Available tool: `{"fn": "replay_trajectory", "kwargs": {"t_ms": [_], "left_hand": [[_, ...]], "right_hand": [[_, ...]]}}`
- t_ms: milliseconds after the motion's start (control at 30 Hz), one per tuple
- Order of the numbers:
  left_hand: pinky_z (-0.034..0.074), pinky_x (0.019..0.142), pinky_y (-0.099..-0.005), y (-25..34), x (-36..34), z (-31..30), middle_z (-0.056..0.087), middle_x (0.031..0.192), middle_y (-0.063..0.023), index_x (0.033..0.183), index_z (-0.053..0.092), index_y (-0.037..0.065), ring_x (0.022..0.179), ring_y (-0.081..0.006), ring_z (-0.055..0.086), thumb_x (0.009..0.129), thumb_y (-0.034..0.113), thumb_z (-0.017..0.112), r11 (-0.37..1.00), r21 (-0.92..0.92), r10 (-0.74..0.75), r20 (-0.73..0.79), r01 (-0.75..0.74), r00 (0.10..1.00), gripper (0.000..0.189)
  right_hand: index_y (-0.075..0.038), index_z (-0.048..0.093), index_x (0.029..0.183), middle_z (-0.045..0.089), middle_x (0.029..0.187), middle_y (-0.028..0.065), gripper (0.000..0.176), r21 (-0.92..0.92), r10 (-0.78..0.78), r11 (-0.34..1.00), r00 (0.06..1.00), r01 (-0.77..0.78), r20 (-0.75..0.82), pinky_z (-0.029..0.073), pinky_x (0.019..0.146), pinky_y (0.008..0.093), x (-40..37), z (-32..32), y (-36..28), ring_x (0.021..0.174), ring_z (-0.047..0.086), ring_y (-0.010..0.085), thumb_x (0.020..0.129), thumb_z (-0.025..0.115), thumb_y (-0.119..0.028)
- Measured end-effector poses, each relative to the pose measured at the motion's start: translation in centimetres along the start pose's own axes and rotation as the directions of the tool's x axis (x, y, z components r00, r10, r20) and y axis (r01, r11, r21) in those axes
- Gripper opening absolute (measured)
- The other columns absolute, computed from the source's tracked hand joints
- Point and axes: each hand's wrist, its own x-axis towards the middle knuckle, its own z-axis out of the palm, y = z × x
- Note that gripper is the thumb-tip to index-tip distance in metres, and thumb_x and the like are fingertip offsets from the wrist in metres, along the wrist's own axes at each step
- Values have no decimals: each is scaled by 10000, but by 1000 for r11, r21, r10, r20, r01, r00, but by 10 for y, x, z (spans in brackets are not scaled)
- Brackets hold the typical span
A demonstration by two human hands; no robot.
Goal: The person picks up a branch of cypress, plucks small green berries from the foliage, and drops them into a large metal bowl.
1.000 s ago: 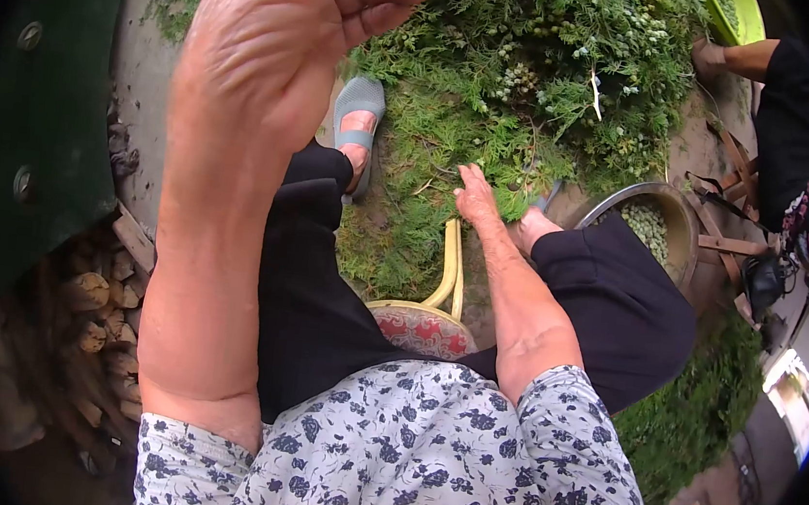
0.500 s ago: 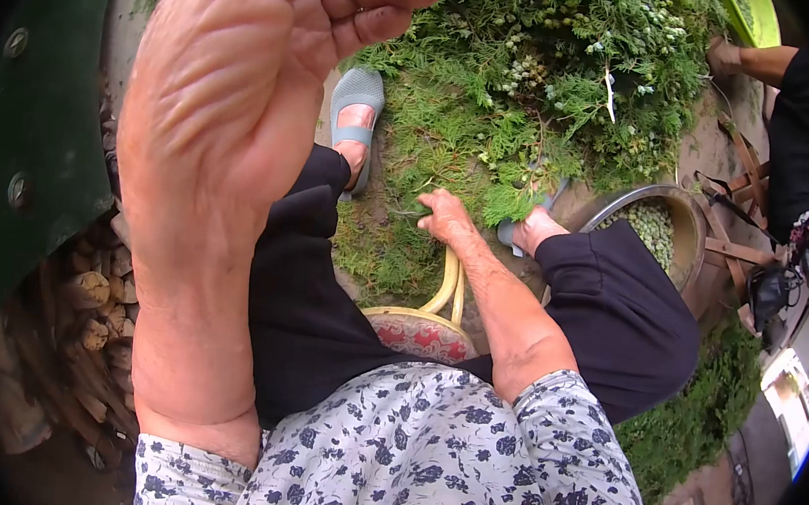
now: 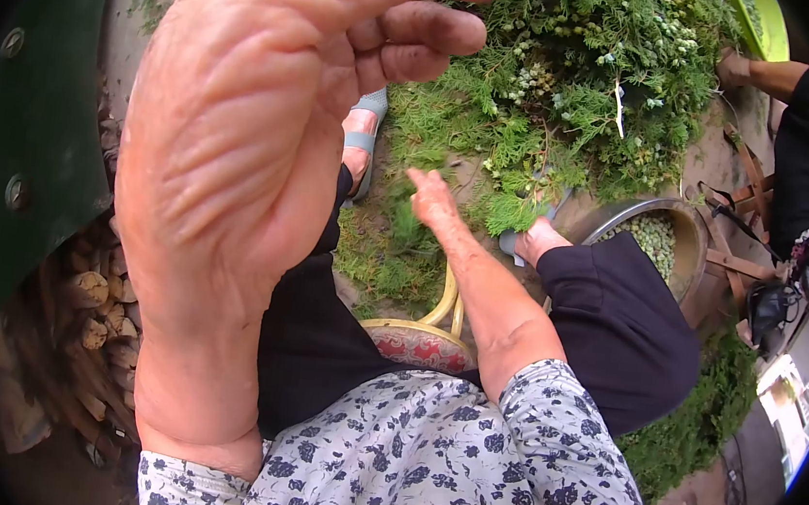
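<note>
Evergreen sprigs, feathery green and dotted with clusters of small pale cones, lie just under my right hand, left of the metal bowl. That hand hovers with its fingers loosely out, gripping nothing. My left hand is held up close to my face, far left of the bowl, half curled and apparently empty. The sprigs are heaped on bare ground beyond the bowl. Small green cones fill the bowl. Stacked firewood sits far to its left.

The raised left hand hides most of the grey shoe, and the right hand is blurred.
</note>
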Motion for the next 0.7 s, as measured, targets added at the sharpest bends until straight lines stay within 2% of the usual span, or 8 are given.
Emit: {"fn": "replay_trajectory", "kwargs": {"t_ms": [67,133,200,233,267,333,433,700], "left_hand": [[492,730,-266,-2,-1,-4,621,928,-131,1092,534,-44,779,-164,592,859,109,597,1000,-15,-18,10,18,1000,286],[491,732,-267,-3,-3,-7,623,928,-129,1089,539,-41,779,-161,593,858,112,598,999,-29,-36,21,36,999,283],[489,735,-268,-5,-3,-10,626,929,-126,1087,545,-37,779,-159,593,858,115,599,998,-42,-53,29,54,998,280],[489,736,-268,-5,-3,-12,627,929,-124,1085,548,-36,779,-158,594,857,116,600,997,-47,-62,32,63,998,279],[488,737,-269,-6,-1,-12,628,930,-123,1084,551,-34,779,-157,594,857,117,601,996,-51,-70,37,72,997,278],[487,740,-270,-7,2,-10,630,930,-120,1082,556,-31,778,-154,595,856,120,602,995,-58,-83,47,86,995,275],[484,743,-272,-8,4,-11,633,931,-115,1078,565,-26,778,-151,596,856,124,604,993,-59,-99,51,102,994,271],[479,753,-276,-9,19,-6,643,934,-104,1068,588,-13,777,-141,600,853,135,610,986,-89,-134,87,142,987,262]], "right_hand": [[-149,468,1297,484,1264,156,491,44,-102,995,956,94,273,359,1015,389,-17,-28,-25,1204,440,297,828,565,-44],[-146,507,1263,536,1204,160,448,101,-164,984,967,147,195,400,972,398,-20,-30,-23,1126,506,293,830,561,-45],[-85,565,1130,622,892,150,275,387,35,922,992,15,-123,534,645,375,-11,-42,-19,766,623,257,867,492,-45],[-66,524,1133,560,678,96,237,215,-91,939,799,267,-595,467,443,303,-7,-45,-19,507,513,187,904,472,-90],[-88,460,1230,557,690,90,328,423,191,905,935,-49,-300,461,449,290,1,-59,-10,529,512,174,903,471,-71],[-134,366,1355,458,1211,233,571,381,395,875,896,-299,-204,531,748,365,9,-94,-18,990,566,281,835,593,-71],[-83,412,1325,297,1349,217,612,612,468,729,876,-306,-119,482,882,372,43,-94,8,1132,482,308,771,673,-85],[29,446,1273,417,1268,132,464,809,414,588,863,-10,-290,525,532,232,1,-88,-2,747,600,145,823,553,-8]]}}
